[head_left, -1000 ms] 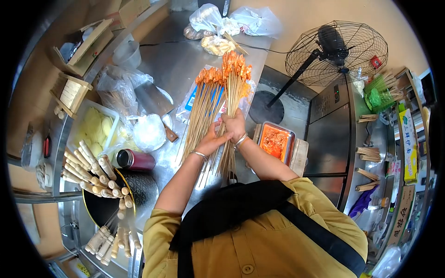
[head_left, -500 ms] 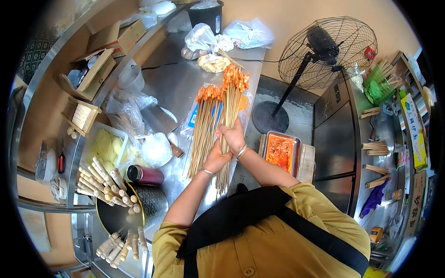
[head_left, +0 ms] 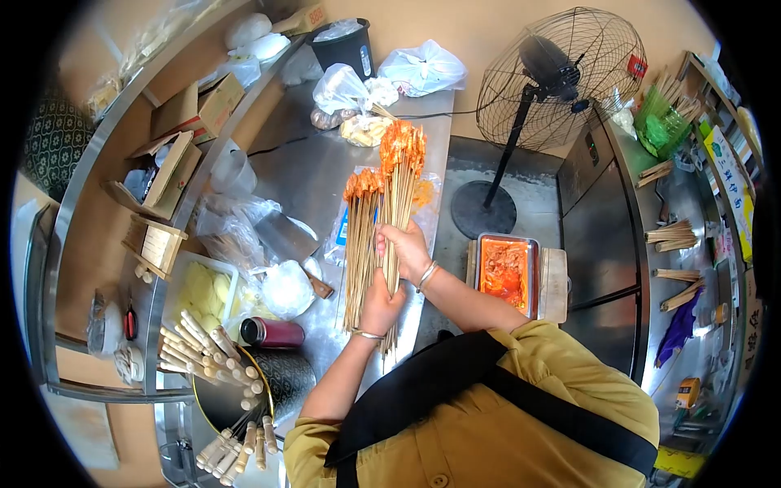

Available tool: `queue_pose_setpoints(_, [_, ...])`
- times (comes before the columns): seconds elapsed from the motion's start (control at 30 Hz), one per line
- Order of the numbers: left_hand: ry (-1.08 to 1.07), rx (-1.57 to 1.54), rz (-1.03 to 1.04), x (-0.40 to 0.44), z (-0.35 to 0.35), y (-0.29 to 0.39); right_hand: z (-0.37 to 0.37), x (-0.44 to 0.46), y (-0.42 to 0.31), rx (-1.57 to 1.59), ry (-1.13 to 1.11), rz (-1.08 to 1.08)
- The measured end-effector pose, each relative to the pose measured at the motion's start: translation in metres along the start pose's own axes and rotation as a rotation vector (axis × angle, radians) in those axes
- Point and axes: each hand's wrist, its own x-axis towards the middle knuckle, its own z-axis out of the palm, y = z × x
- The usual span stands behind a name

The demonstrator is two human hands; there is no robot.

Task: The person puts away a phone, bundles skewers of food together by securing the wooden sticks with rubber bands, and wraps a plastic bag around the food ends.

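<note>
Both my hands are closed around one bundle of meat skewers (head_left: 403, 154), its orange-red meat ends pointing away from me. My right hand (head_left: 407, 250) grips the sticks higher up, below the meat. My left hand (head_left: 381, 305) wraps them lower down, close to their bare ends. Just left of this bundle, a second group of skewers (head_left: 359, 256) lies on a plastic bag (head_left: 432, 180) on the steel table. Some sticks of the two groups overlap near my left hand, so their border is hard to make out.
A tray of red marinated meat (head_left: 506, 272) stands right of my forearm. On the left are a cleaver (head_left: 285, 237), a maroon flask (head_left: 274, 333), a tub of pale slices (head_left: 199, 294) and a black bin (head_left: 285, 378) with wooden-handled skewers. A standing fan (head_left: 521, 122) rises beyond the table.
The whole view has shifted slightly. The sticks in my hands sit closer together, and the bundle stands a little more in line with my hands. Both hands keep their hold.
</note>
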Motion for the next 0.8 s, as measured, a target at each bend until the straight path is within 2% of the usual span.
queue_pose_setpoints(0.07, [-0.025,0.060,-0.062,0.000,0.001,-0.003,0.001,-0.003,-0.001,0.021,-0.012,0.001])
queue_pose_setpoints(0.13, [-0.091,-0.360,-0.061,0.002,0.000,-0.005,0.004,-0.007,-0.002,0.023,-0.024,0.004])
queue_pose_setpoints(0.17, [-0.223,-0.638,-0.177,0.002,-0.003,-0.008,0.004,-0.009,-0.003,0.037,-0.052,0.032])
queue_pose_setpoints(0.2, [-0.219,-0.638,-0.178,0.003,-0.010,0.005,0.005,-0.013,-0.005,0.049,-0.081,0.062])
queue_pose_setpoints(0.27, [-0.378,-1.080,-0.484,0.005,-0.023,0.028,0.007,-0.020,-0.011,0.086,-0.133,0.084])
queue_pose_setpoints(0.3, [-0.364,-1.142,-0.477,0.005,-0.024,0.027,0.008,-0.021,-0.013,0.127,-0.183,0.100])
queue_pose_setpoints(0.4, [-0.467,-1.073,-0.411,0.005,-0.024,0.022,0.007,-0.020,-0.015,0.124,-0.296,0.100])
queue_pose_setpoints(0.43, [-0.403,-0.991,-0.379,0.004,-0.021,0.023,0.008,-0.020,-0.017,0.123,-0.328,0.089])
queue_pose_setpoints(0.53, [-0.321,-0.866,-0.357,0.008,-0.022,0.026,0.019,-0.023,-0.026,0.044,-0.216,0.080])
queue_pose_setpoints(0.63, [-0.279,-0.799,-0.339,0.011,-0.020,0.023,0.023,-0.019,-0.025,-0.024,-0.230,-0.012])
queue_pose_setpoints(0.8, [-0.250,-0.681,-0.245,0.009,-0.015,0.025,0.018,-0.018,-0.023,-0.092,-0.222,0.044])
